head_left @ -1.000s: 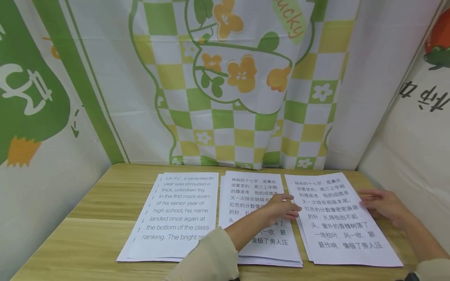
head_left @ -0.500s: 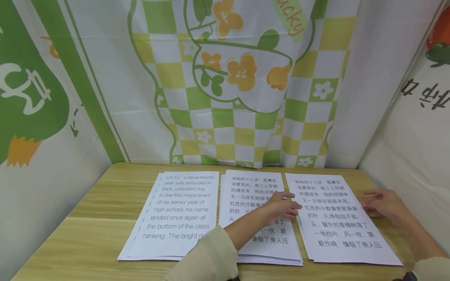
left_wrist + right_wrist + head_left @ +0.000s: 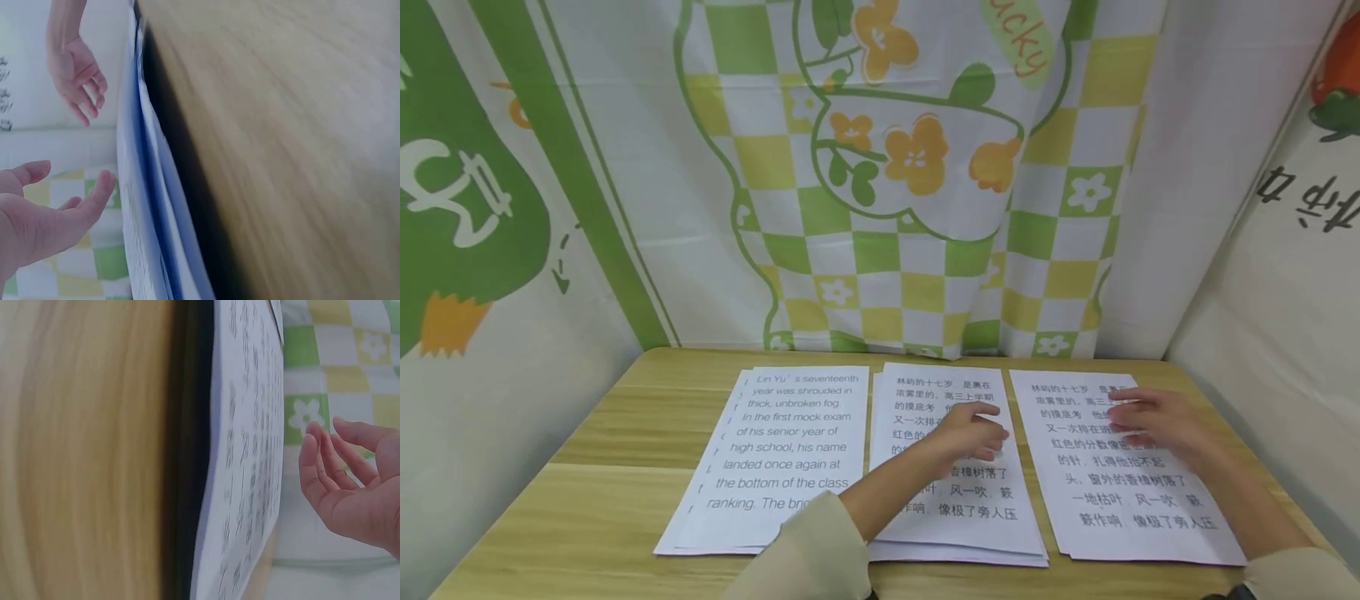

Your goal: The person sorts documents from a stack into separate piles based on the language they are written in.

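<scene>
Three stacks of printed paper lie side by side on the table. The left stack (image 3: 775, 467) carries English text; the middle stack (image 3: 958, 521) and the right stack (image 3: 1120, 500) carry Chinese text. My left hand (image 3: 968, 433) hovers over the middle stack, fingers loosely bent and holding nothing. Over the upper right part of the right stack is my right hand (image 3: 1157, 421), slightly blurred, also with nothing in it. The right wrist view shows this hand (image 3: 356, 481) raised above the sheets with relaxed fingers. In the left wrist view the left hand (image 3: 56, 219) is apart from the paper edges.
The wooden table (image 3: 580, 492) extends to the left of the stacks. A checked, flower-patterned curtain (image 3: 910, 275) hangs behind its back edge. White printed fabric walls (image 3: 1285, 333) stand close on both sides.
My right hand has moved left from beside the right stack's edge to over its sheets. My left hand has drawn back left, away from the right stack. The stacks stay in place.
</scene>
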`<state>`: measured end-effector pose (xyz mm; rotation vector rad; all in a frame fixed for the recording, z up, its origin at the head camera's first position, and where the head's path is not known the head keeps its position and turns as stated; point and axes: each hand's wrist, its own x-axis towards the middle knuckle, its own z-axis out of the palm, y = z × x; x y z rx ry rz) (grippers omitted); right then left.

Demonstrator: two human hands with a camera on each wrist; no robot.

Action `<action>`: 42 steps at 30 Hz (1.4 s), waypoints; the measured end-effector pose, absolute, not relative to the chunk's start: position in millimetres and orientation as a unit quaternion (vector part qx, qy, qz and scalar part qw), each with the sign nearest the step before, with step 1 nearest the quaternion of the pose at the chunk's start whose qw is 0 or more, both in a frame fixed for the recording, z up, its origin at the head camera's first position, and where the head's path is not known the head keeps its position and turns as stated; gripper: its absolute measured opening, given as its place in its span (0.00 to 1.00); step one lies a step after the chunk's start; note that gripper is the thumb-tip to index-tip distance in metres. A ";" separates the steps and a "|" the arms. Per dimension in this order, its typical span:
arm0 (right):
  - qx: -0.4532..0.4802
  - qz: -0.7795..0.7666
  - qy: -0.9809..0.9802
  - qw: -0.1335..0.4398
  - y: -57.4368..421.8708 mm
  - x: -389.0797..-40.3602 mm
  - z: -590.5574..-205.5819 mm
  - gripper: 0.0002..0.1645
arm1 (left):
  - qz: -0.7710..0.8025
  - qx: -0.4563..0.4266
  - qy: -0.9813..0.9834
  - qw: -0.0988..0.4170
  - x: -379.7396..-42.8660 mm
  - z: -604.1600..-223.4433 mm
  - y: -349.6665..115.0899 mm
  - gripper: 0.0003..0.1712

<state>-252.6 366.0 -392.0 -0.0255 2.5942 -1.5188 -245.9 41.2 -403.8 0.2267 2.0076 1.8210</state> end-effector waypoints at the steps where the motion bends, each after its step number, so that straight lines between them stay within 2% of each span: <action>1: -0.009 -0.503 0.862 0.069 358.7 -253.4 -391.1 0.33 | 0.657 0.082 0.721 0.203 -246.4 -402.9 36.9 0.31; 6: -0.036 -0.521 0.849 0.083 324.1 -257.8 -390.4 0.31 | 0.674 0.072 0.712 0.184 -247.3 -398.9 18.7 0.31; 16: -0.062 -0.562 0.817 0.113 276.1 -266.1 -397.9 0.29 | 0.684 0.055 0.705 0.181 -247.8 -396.2 -11.8 0.32; 42: -0.011 -0.575 0.806 0.140 245.9 -267.5 -402.9 0.30 | 0.633 -0.005 0.763 0.134 -252.9 -398.6 -81.3 0.34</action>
